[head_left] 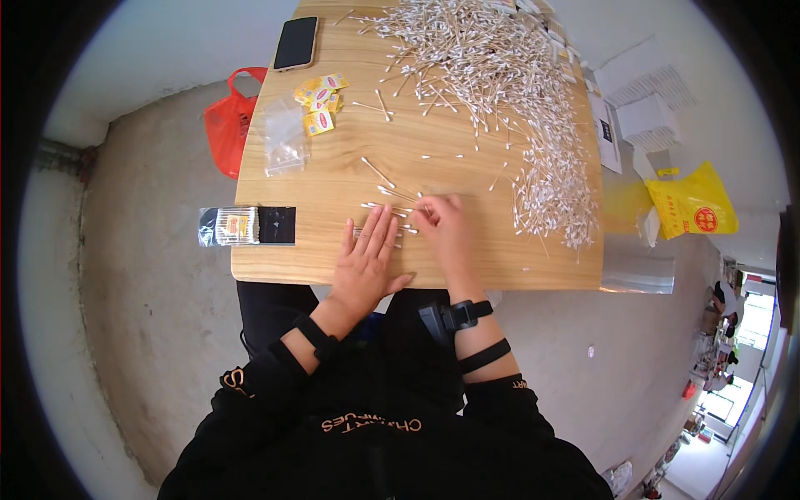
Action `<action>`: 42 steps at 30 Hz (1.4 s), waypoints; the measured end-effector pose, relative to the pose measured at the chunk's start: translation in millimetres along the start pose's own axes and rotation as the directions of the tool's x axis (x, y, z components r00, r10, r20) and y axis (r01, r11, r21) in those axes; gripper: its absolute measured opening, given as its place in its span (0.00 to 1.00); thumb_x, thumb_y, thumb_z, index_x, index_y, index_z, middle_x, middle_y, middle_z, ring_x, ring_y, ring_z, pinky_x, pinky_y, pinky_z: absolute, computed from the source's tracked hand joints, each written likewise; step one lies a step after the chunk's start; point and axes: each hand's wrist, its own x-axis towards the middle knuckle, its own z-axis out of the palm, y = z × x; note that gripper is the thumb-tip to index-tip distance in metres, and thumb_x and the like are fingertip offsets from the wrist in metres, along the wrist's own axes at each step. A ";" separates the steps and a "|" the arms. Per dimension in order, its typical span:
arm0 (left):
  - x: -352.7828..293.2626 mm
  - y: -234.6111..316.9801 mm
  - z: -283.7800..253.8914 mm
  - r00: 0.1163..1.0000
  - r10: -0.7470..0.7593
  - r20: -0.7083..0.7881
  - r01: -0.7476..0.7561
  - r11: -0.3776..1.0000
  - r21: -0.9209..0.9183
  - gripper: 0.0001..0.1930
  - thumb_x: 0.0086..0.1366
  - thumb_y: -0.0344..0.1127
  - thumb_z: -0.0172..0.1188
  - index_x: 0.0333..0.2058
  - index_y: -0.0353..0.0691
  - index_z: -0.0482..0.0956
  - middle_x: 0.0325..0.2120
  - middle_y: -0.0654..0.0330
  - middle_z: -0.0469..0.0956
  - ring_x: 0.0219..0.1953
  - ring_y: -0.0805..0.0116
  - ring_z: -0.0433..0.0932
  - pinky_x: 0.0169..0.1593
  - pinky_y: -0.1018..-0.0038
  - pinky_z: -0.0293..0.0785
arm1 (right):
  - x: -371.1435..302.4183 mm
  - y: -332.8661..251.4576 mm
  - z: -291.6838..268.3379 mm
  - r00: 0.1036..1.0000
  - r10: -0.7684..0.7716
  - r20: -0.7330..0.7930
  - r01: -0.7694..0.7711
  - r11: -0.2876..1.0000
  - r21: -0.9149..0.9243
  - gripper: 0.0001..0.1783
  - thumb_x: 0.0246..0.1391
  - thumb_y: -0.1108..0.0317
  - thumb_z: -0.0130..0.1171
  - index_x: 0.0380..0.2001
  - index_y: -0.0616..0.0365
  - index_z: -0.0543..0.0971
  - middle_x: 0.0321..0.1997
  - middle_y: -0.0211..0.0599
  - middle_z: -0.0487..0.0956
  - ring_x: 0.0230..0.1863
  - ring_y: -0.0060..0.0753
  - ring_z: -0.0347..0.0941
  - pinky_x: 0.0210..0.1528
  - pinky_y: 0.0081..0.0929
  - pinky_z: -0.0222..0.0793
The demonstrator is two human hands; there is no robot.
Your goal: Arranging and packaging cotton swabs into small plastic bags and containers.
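Near the table's front edge my left hand (365, 258) lies flat, fingers stretched over a few cotton swabs (369, 232) that it partly covers. Just right of it, my right hand (443, 229) is closed in a pinch, its fingertips on a cotton swab among the loose ones. More single swabs (379, 172) lie just beyond my fingers, pointing various ways. A large heap of cotton swabs (492, 62) spreads across the far side and down the right of the table.
On the wooden table (333, 158), a phone (297, 43), small yellow cards (320, 100) and a clear plastic bag (285, 137) sit at left. A pack of swabs (237, 226) overhangs the left edge. A red bag (227, 125) hangs beside it; a yellow bag (693, 202) is at right.
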 end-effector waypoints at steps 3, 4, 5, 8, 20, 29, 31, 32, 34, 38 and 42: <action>2.4 2.7 2.6 0.999 -0.024 -0.023 0.024 0.999 -0.025 0.52 0.49 0.65 0.59 0.65 0.35 0.54 0.68 0.53 0.49 0.70 0.60 0.47 0.68 0.53 0.42 | 6.0 2.9 3.7 0.995 0.020 0.100 -0.005 0.989 -0.151 0.07 0.47 0.72 0.63 0.31 0.52 0.78 0.30 0.32 0.73 0.28 0.30 0.74 0.29 0.29 0.69; 5.4 3.0 -0.3 0.999 -0.043 0.027 0.044 0.998 -0.050 0.53 0.48 0.65 0.61 0.65 0.34 0.54 0.67 0.52 0.50 0.70 0.60 0.47 0.69 0.53 0.41 | 6.8 4.7 3.3 0.994 0.018 0.107 -0.002 0.988 -0.153 0.07 0.47 0.72 0.64 0.31 0.51 0.78 0.29 0.32 0.73 0.28 0.30 0.74 0.29 0.29 0.69; 8.3 2.4 -2.3 0.995 -0.059 0.077 0.064 0.995 -0.073 0.54 0.47 0.64 0.62 0.65 0.34 0.53 0.67 0.51 0.50 0.70 0.59 0.47 0.69 0.53 0.39 | 6.9 6.3 3.2 0.993 0.017 0.113 0.001 0.988 -0.157 0.07 0.46 0.72 0.64 0.30 0.51 0.78 0.29 0.32 0.72 0.28 0.31 0.73 0.30 0.29 0.69; 15.8 -4.6 -4.2 0.997 -0.035 0.068 0.039 0.997 -0.066 0.56 0.46 0.66 0.61 0.65 0.34 0.53 0.67 0.51 0.50 0.70 0.59 0.47 0.69 0.53 0.39 | 8.2 4.0 2.3 0.993 0.095 0.077 -0.088 0.992 -0.086 0.06 0.45 0.72 0.65 0.28 0.51 0.78 0.29 0.33 0.73 0.28 0.32 0.73 0.30 0.29 0.69; -19.7 -11.3 0.1 0.998 -0.047 -0.038 0.043 0.994 -0.097 0.57 0.48 0.65 0.61 0.65 0.30 0.48 0.67 0.43 0.46 0.70 0.48 0.44 0.68 0.49 0.39 | 11.9 22.6 -3.7 0.995 0.076 0.059 -0.083 0.988 0.134 0.04 0.50 0.70 0.62 0.29 0.56 0.78 0.27 0.29 0.71 0.28 0.24 0.70 0.31 0.24 0.68; -17.8 -8.8 -10.9 0.991 -0.127 0.047 0.132 0.984 -0.119 0.63 0.39 0.62 0.69 0.65 0.28 0.46 0.67 0.41 0.45 0.70 0.47 0.43 0.68 0.50 0.38 | -19.2 34.4 -36.0 0.810 0.510 -0.290 -0.369 0.827 0.424 0.14 0.53 0.59 0.63 0.36 0.58 0.76 0.30 0.28 0.74 0.31 0.24 0.71 0.33 0.23 0.68; -13.3 -0.7 -13.0 0.994 -0.059 0.095 0.071 0.990 -0.124 0.64 0.36 0.62 0.70 0.65 0.30 0.48 0.67 0.45 0.46 0.70 0.51 0.44 0.69 0.51 0.38 | -19.8 24.6 -27.1 0.916 0.337 -0.216 -0.318 0.940 0.121 0.15 0.52 0.60 0.64 0.36 0.58 0.76 0.31 0.31 0.75 0.30 0.27 0.72 0.33 0.25 0.69; -13.0 2.9 -11.5 0.993 -0.061 0.097 0.073 0.990 -0.122 0.64 0.36 0.62 0.70 0.65 0.30 0.48 0.67 0.45 0.46 0.70 0.51 0.44 0.69 0.51 0.38 | -19.6 16.2 -21.3 0.981 0.178 -0.072 -0.188 0.966 -0.179 0.15 0.50 0.60 0.65 0.36 0.58 0.76 0.33 0.33 0.77 0.30 0.30 0.74 0.32 0.26 0.70; -12.1 10.0 -7.3 0.990 -0.025 0.141 0.039 0.995 -0.095 0.63 0.36 0.62 0.70 0.65 0.32 0.49 0.68 0.48 0.47 0.70 0.55 0.44 0.69 0.52 0.39 | -17.9 -2.7 -12.9 0.989 0.146 -0.036 -0.150 0.945 -0.289 0.14 0.50 0.60 0.64 0.35 0.58 0.76 0.32 0.35 0.78 0.29 0.33 0.74 0.32 0.28 0.70; -12.3 12.3 -9.9 0.986 0.019 0.167 -0.010 0.998 -0.055 0.61 0.38 0.62 0.69 0.65 0.34 0.50 0.68 0.52 0.47 0.71 0.59 0.44 0.69 0.53 0.41 | -6.2 16.0 -7.6 0.971 0.220 -0.091 -0.229 0.967 -0.110 0.10 0.49 0.62 0.63 0.31 0.57 0.78 0.29 0.38 0.79 0.28 0.39 0.76 0.33 0.33 0.71; -14.3 6.3 -14.2 0.986 -0.009 0.168 0.016 0.999 -0.041 0.60 0.39 0.62 0.69 0.65 0.36 0.51 0.68 0.53 0.48 0.70 0.60 0.45 0.69 0.52 0.41 | 20.1 12.7 -8.6 0.945 0.298 -0.137 -0.312 0.945 -0.099 0.08 0.50 0.64 0.61 0.28 0.57 0.79 0.27 0.41 0.78 0.28 0.41 0.76 0.33 0.35 0.71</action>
